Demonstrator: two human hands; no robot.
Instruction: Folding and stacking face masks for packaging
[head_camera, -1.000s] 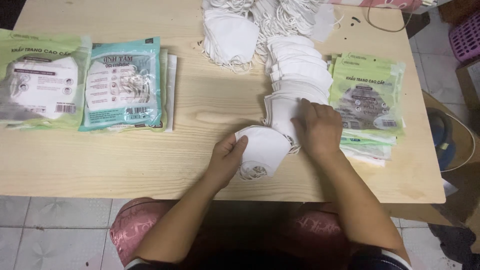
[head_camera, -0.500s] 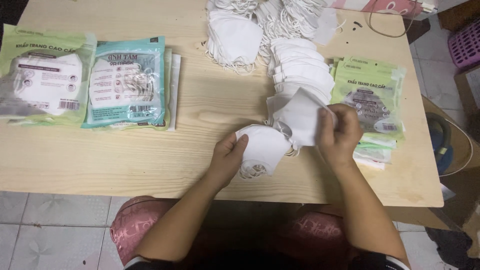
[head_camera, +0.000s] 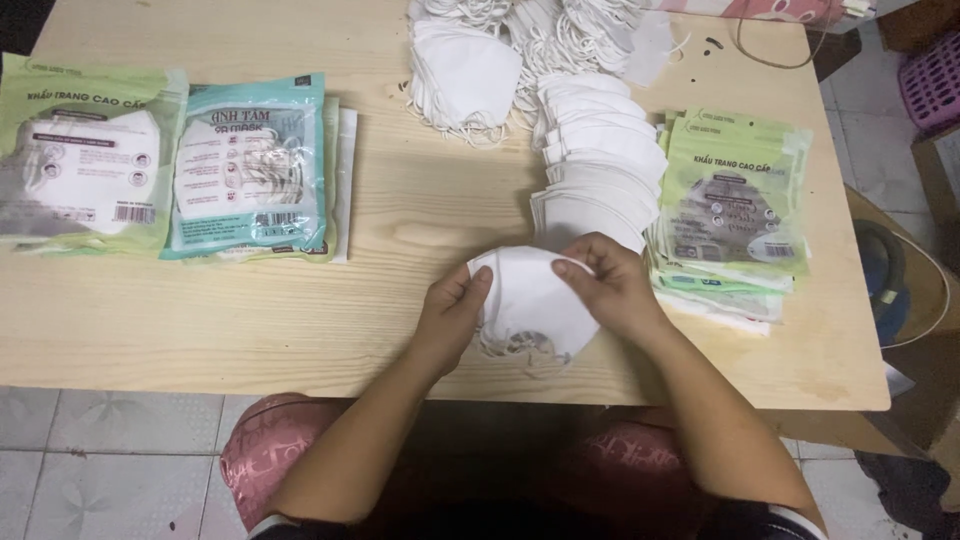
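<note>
Holding a small stack of white masks (head_camera: 530, 300) at the near edge of the tabletop (head_camera: 420, 220), we are now gripping it from both sides: our left hand (head_camera: 452, 308) is clasping the left edge, and our right hand (head_camera: 610, 285) is pinching the top mask's right side. A moment ago the right hand was lifting a mask off the fanned row of masks (head_camera: 600, 165) just behind; that mask is now lying on the stack, so the bundle is growing. Green empty packets (head_camera: 735, 200) are waiting just right; filled packets (head_camera: 165, 170) are lying well to the left.
</note>
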